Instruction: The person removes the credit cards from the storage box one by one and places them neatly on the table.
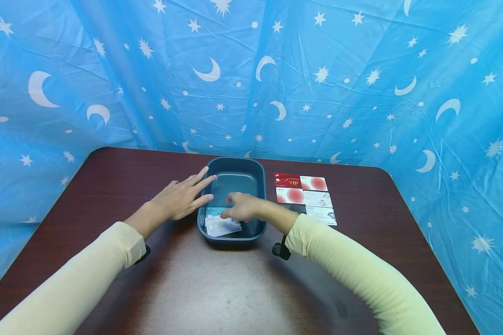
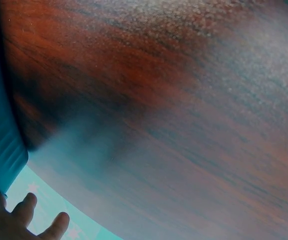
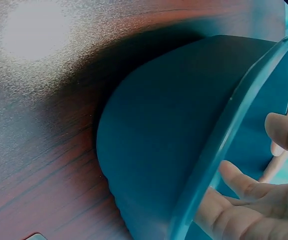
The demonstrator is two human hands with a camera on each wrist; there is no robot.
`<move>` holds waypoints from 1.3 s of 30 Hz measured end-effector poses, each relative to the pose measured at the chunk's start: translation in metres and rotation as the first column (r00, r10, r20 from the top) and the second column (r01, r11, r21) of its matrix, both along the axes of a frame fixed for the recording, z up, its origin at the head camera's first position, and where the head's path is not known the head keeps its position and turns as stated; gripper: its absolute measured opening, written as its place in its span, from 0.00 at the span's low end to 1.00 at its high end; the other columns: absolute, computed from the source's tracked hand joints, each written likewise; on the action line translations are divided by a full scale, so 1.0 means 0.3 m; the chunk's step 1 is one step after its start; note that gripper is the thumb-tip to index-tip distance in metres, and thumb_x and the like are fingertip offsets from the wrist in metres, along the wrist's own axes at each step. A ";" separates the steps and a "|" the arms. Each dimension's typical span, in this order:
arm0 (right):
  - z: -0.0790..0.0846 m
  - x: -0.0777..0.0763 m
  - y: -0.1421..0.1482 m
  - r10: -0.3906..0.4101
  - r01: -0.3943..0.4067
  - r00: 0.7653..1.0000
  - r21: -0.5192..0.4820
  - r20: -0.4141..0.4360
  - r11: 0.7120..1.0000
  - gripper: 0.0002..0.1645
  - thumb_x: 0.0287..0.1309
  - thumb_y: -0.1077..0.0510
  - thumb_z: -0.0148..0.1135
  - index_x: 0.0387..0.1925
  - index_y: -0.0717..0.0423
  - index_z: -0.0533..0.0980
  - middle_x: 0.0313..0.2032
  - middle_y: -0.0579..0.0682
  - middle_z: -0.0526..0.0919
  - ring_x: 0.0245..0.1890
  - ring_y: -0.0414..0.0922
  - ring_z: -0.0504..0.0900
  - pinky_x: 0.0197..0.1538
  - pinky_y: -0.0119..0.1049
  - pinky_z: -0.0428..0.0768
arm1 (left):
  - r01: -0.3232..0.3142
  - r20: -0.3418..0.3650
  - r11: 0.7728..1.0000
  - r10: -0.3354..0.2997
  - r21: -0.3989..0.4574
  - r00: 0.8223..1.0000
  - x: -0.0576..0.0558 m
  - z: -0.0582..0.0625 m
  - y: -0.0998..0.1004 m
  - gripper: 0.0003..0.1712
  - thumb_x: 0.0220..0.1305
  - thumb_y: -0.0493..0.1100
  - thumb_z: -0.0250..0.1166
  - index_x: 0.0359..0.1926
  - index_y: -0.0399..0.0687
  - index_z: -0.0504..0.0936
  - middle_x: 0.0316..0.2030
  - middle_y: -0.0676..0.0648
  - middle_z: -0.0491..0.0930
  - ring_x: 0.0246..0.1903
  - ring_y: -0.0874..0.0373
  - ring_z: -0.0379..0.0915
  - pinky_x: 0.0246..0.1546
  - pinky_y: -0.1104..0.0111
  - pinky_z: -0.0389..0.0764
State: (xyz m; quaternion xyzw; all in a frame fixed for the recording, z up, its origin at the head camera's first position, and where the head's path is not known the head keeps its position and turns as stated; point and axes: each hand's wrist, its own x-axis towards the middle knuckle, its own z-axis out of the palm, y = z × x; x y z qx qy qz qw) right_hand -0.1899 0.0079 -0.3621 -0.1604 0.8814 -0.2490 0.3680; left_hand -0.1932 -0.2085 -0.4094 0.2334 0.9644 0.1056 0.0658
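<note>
A dark teal plastic bin [image 1: 240,239] sits on the table. My left hand [image 1: 181,197] lies along its left side, fingers spread and straight, fingertips at the rim; in the left wrist view some left fingers [image 2: 24,215] show beside the bin wall [image 2: 1,125]. Over the front half of the bin, my right hand [image 1: 245,207] reaches down inside, its thumb and fingers apart. Under it a white card [image 1: 222,226] overlaps a light blue card [image 1: 214,211] on the bin floor. The right wrist view shows the right hand [image 3: 258,210] inside the rim, no card visible in it.
Right of the bin, several cards lie in two columns, among them a red VIP card [image 1: 288,179], a white card with a red circle [image 1: 314,183] and a silver card [image 1: 321,215]. My right forearm partly covers a black card [image 1: 295,208]. A blue curtain [image 1: 251,83] hangs behind the table.
</note>
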 end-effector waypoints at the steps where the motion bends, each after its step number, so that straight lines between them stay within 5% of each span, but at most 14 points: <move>1: -0.001 -0.001 -0.002 -0.008 0.008 1.000 -0.006 0.003 1.000 0.33 0.70 0.48 0.59 0.68 0.59 0.64 0.59 0.56 0.73 0.49 0.49 0.78 0.49 0.43 0.83 | -0.001 0.002 1.000 0.001 0.001 1.000 0.000 0.000 -0.001 0.38 0.76 0.61 0.48 0.79 0.53 0.52 0.79 0.40 0.41 0.71 0.36 0.55 0.59 0.30 0.61; 9: 0.001 -0.008 -0.011 -0.058 0.058 0.998 -0.020 0.017 0.998 0.34 0.70 0.49 0.58 0.70 0.57 0.61 0.59 0.58 0.73 0.46 0.50 0.80 0.45 0.41 0.85 | -0.003 0.001 1.000 0.003 0.000 1.000 0.000 0.001 -0.001 0.38 0.76 0.62 0.47 0.79 0.53 0.52 0.79 0.40 0.41 0.71 0.35 0.55 0.59 0.30 0.60; 16: 0.026 -0.021 -0.005 -0.040 0.040 0.999 -0.015 -0.001 0.999 0.33 0.70 0.50 0.59 0.69 0.58 0.63 0.48 0.56 0.76 0.39 0.52 0.83 0.43 0.40 0.85 | -0.011 0.013 1.000 0.011 -0.006 1.000 -0.001 0.002 0.000 0.38 0.76 0.62 0.47 0.79 0.54 0.52 0.79 0.41 0.40 0.71 0.35 0.54 0.60 0.29 0.59; 27: 0.040 -0.030 0.006 0.065 -0.065 0.996 0.006 -0.065 0.998 0.13 0.65 0.60 0.65 0.48 0.62 0.79 0.32 0.53 0.82 0.37 0.54 0.85 0.33 0.32 0.82 | -0.016 0.004 1.000 0.016 -0.006 1.000 0.000 0.004 0.007 0.38 0.75 0.62 0.49 0.79 0.53 0.53 0.78 0.40 0.42 0.71 0.35 0.54 0.60 0.29 0.58; 39: 0.061 -0.013 -0.009 0.112 -0.109 0.988 0.027 -0.105 0.994 0.13 0.65 0.62 0.64 0.50 0.63 0.81 0.46 0.58 0.82 0.32 0.47 0.86 0.35 0.31 0.83 | -0.006 -0.009 1.000 0.006 -0.009 1.000 0.002 0.006 0.008 0.38 0.76 0.61 0.48 0.79 0.52 0.53 0.78 0.39 0.43 0.71 0.35 0.55 0.59 0.30 0.62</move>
